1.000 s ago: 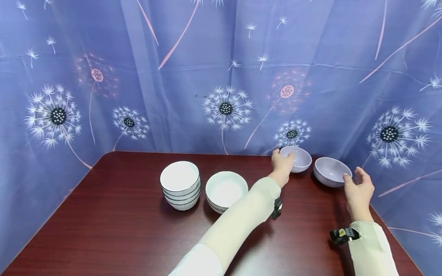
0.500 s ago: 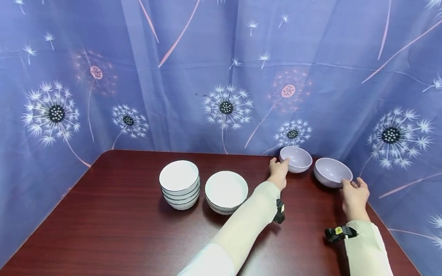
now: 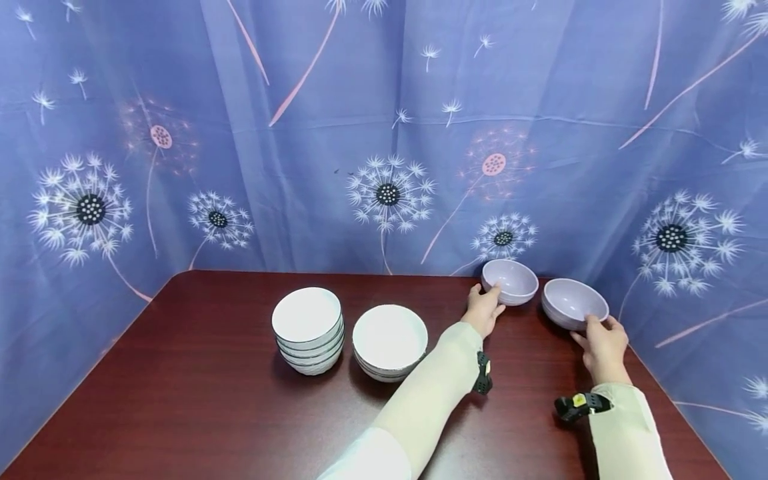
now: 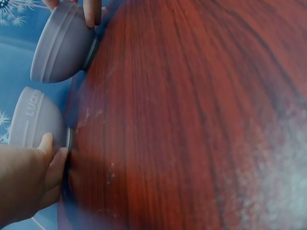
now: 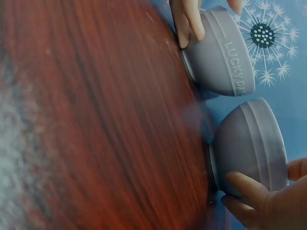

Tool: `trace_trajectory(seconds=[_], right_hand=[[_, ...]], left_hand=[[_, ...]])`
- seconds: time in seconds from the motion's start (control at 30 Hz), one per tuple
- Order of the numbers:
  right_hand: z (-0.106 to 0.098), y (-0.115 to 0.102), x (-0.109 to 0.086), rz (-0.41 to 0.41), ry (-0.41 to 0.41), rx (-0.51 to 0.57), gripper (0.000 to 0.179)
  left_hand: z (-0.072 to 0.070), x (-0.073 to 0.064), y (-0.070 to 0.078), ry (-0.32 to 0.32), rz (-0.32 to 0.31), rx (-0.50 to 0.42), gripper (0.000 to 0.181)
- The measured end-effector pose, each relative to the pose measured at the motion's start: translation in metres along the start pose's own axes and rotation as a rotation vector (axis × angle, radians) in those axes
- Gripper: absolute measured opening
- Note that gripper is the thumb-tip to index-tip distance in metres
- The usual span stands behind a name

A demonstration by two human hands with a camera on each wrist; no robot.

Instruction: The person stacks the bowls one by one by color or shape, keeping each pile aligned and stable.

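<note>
Two small lavender bowls stand side by side at the back right of the table. The left bowl (image 3: 513,277) carries raised "LUCKY DAY" lettering in the right wrist view. My left hand (image 3: 482,311) grips its near left side, with fingers low on the outer wall. The right bowl (image 3: 573,301) has its near right side held by my right hand (image 3: 605,347). In the right wrist view its outer wall (image 5: 247,143) shows, with fingers under it and another at the rim. Both bowls look upright, with a narrow gap between them.
A tall stack of white bowls (image 3: 307,320) with dark rims stands left of centre on the dark red table (image 3: 180,400). Beside it is a lower stack of wider white bowls (image 3: 390,337), close to my left forearm. A blue dandelion-print curtain (image 3: 324,147) hangs behind.
My left hand has shifted from over the left bowl's rim down to its near left side. My right hand has moved leftward onto the right bowl. Both bowls stay in place.
</note>
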State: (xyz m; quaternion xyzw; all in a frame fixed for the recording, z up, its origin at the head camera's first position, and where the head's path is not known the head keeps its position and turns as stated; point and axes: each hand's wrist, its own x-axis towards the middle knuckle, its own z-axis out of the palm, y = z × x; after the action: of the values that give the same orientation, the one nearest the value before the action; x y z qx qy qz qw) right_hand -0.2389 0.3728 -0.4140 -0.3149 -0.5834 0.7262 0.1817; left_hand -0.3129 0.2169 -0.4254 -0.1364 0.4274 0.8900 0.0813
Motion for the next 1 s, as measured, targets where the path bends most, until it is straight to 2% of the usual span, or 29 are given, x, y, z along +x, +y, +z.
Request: trace_trajectory(seconds=[0.13,0.27,0.57,0.77,1.0], right_hand=[[0.004,0.001,-0.001,0.002,-0.015,0.012,0.064],[0.004,0.003,-0.002,0.017,-0.007,0.022,0.065],[0.0,0.0,-0.002,0.013,0.001,0.045,0.064],[-0.001,0.0,0.0,0.027,0.001,0.057,0.066],[0.0,0.0,-0.001,0.022,0.001,0.06,0.066]], left_hand=[[-0.006,0.003,-0.001,-0.035,-0.001,0.017,0.059],[-0.009,0.009,-0.006,-0.043,-0.011,0.033,0.059],[0.001,0.009,-0.007,-0.007,-0.007,0.007,0.055],[0.001,0.006,-0.008,0.004,-0.004,-0.011,0.055],[0.0,0.006,-0.008,-0.013,0.017,-0.02,0.057]])
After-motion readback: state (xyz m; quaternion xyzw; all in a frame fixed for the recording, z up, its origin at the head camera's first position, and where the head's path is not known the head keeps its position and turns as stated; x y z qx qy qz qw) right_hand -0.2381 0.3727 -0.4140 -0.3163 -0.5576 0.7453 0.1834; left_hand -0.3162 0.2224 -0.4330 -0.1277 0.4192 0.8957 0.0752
